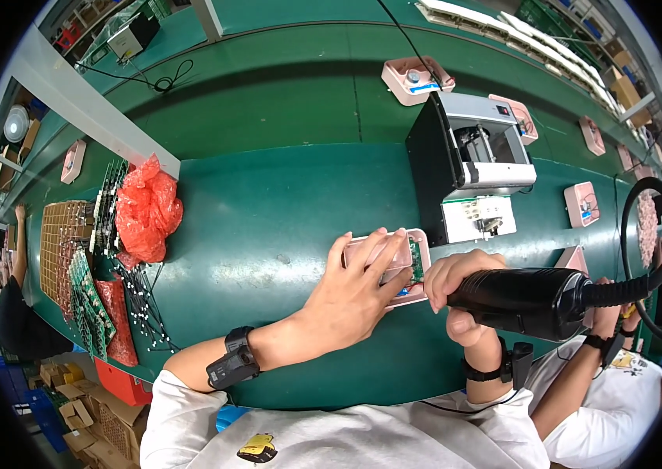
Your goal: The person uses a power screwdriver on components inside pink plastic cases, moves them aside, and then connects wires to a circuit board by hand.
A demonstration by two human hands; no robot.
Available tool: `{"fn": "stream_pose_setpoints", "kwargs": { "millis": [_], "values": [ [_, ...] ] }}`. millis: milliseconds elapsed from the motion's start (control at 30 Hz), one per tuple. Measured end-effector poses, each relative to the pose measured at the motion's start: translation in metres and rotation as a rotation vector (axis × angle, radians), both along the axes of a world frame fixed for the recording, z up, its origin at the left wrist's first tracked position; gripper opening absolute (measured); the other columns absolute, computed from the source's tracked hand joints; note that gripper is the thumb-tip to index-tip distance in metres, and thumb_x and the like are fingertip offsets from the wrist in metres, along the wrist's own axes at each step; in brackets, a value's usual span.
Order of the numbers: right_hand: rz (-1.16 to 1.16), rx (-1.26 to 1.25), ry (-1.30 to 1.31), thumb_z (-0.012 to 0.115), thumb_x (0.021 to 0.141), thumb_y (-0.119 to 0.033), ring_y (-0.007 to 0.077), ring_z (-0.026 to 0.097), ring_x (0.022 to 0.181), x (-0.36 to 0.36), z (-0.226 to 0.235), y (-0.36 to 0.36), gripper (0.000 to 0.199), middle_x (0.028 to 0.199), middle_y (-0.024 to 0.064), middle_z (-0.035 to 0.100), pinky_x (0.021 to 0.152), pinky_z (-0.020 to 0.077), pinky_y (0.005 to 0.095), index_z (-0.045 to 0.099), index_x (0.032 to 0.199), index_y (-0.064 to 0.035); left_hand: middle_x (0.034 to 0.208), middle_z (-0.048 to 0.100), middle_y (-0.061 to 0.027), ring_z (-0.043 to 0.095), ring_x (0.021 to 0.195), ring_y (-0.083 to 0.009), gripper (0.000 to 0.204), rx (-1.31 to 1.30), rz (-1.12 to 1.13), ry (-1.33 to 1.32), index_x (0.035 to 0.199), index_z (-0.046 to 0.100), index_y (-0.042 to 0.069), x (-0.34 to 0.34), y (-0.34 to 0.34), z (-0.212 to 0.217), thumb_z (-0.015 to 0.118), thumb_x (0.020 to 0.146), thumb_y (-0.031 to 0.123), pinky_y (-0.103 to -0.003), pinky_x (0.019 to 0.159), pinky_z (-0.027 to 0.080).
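Observation:
A pink plastic housing (425,244) lies on the green bench in front of me, with a green circuit board (415,259) and a bit of blue showing inside. Spread over its left part, my left hand (346,295) holds it with fingertips on the far edge and thumb on the near right side. My right hand (468,293) is wrapped round a black corded electric screwdriver (514,301), lying nearly level just right of the housing. Its tip is hidden behind my fingers.
A silver and black screw feeder (491,144) stands beyond the housing. On the left are a red plastic bag (147,209), circuit boards (90,301), black wires (145,305) and a cardboard divider (61,242). Other pink housings (582,205) sit rightward. A co-worker's arm (581,383) is close at right.

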State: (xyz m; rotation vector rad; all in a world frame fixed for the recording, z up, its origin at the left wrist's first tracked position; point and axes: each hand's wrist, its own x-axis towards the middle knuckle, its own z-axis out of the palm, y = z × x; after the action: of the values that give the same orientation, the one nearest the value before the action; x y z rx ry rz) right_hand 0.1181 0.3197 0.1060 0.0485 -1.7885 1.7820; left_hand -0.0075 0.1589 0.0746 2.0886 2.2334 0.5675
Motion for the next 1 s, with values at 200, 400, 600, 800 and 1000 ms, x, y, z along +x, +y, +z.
{"fn": "stream_pose_setpoints", "kwargs": {
  "millis": [200,400,600,800,1000],
  "values": [
    [-0.009,-0.037,0.024,0.087,0.083,-0.042,0.0178,0.056,0.053,-0.002,-0.007,-0.001,0.052,0.064,0.0082,0.059,0.051,0.0486,0.0297,0.055,0.089,-0.0008,0.161,0.036,-0.0179,0.036,0.147,-0.0358,0.052,-0.029,0.011,0.018,0.134,0.066,0.02,0.001,0.001,-0.001,0.078,0.086,0.034,-0.062,0.113,0.03],
    [-0.021,-0.049,0.039,0.087,0.083,-0.047,0.0173,0.055,0.051,0.0,-0.004,-0.002,0.056,0.063,0.0065,0.057,0.05,0.0468,0.0297,0.054,0.089,-0.0027,0.16,0.038,-0.0187,0.035,0.148,-0.0356,0.052,0.0,-0.026,0.009,0.134,0.066,0.019,-0.005,0.001,0.001,0.079,0.085,0.033,-0.06,0.116,0.03],
    [-0.238,-0.113,0.289,0.075,0.09,-0.062,0.0153,0.051,0.052,0.031,0.018,0.028,0.062,0.067,0.0029,0.053,0.053,0.0451,0.0316,0.049,0.095,-0.0065,0.159,0.037,-0.0253,0.033,0.151,-0.0411,0.063,0.013,0.036,0.069,0.142,0.059,0.014,-0.063,-0.006,0.004,0.081,0.083,0.021,-0.059,0.122,0.027],
    [-0.579,0.29,-0.322,0.075,0.092,-0.016,0.0134,0.052,0.052,0.095,-0.066,0.102,0.022,0.076,0.0046,0.06,0.048,0.0397,0.0247,0.057,0.097,-0.0032,0.156,0.037,-0.0318,0.032,0.15,-0.0468,0.073,0.138,0.636,0.144,0.15,0.047,0.004,-0.125,-0.023,0.003,0.077,0.084,0.011,-0.059,0.123,0.026],
    [-0.508,1.071,-0.711,0.089,0.081,-0.03,0.0366,0.073,0.082,0.051,0.012,0.022,0.035,0.09,0.0179,0.075,0.079,0.0584,0.0438,0.078,0.105,-0.0073,0.155,0.037,-0.0333,0.034,0.148,-0.0481,0.073,0.341,0.822,0.144,0.15,0.044,0.0,-0.149,-0.076,0.054,0.075,0.086,0.015,-0.058,0.122,0.027]
  ]
}}
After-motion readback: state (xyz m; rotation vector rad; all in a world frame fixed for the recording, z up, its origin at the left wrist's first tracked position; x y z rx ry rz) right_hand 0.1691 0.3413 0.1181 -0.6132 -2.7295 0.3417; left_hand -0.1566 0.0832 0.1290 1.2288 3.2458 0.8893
